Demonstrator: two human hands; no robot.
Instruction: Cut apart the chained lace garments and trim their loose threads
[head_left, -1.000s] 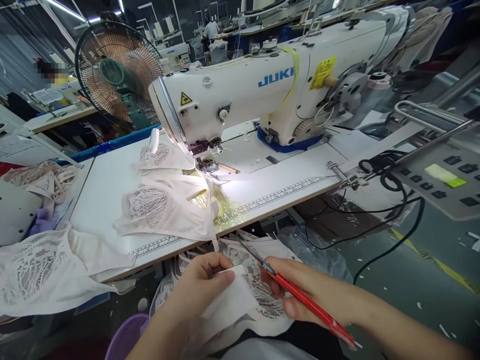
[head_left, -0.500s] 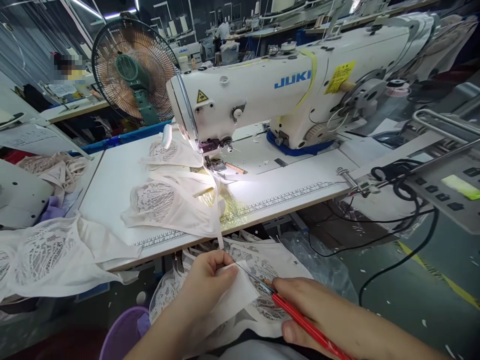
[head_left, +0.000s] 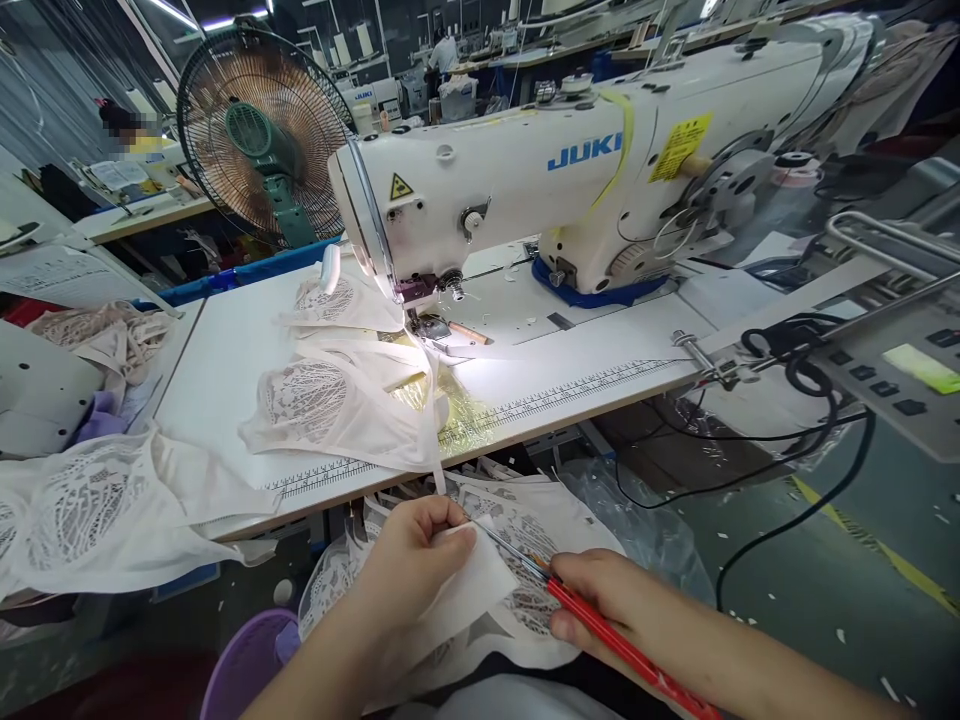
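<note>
My left hand [head_left: 424,545] is closed, thumb and fingers pinching the white fabric edge of a lace bra [head_left: 480,585] over my lap. From that pinch a narrow white strap [head_left: 439,475] runs up to the table. Wrapped in my right hand [head_left: 600,590] is a slim red-handled tool [head_left: 615,635] with a thin metal end. Its tip reaches the fabric beside my left thumb; the exact kind of tool cannot be made out. Another white lace bra [head_left: 337,410] lies on the table, its straps leading toward the needle area of the sewing machine [head_left: 480,190].
More white bras [head_left: 97,510] hang over the table's left edge. A large fan [head_left: 262,130] stands behind. A purple bin [head_left: 240,670] is at lower left. Black cables [head_left: 795,530] and a control panel [head_left: 892,370] are at right. A person [head_left: 124,125] sits far left.
My right hand has drawn back very slightly along with the red-handled tool. The left hand keeps its pinch on the fabric. The view has shifted a little.
</note>
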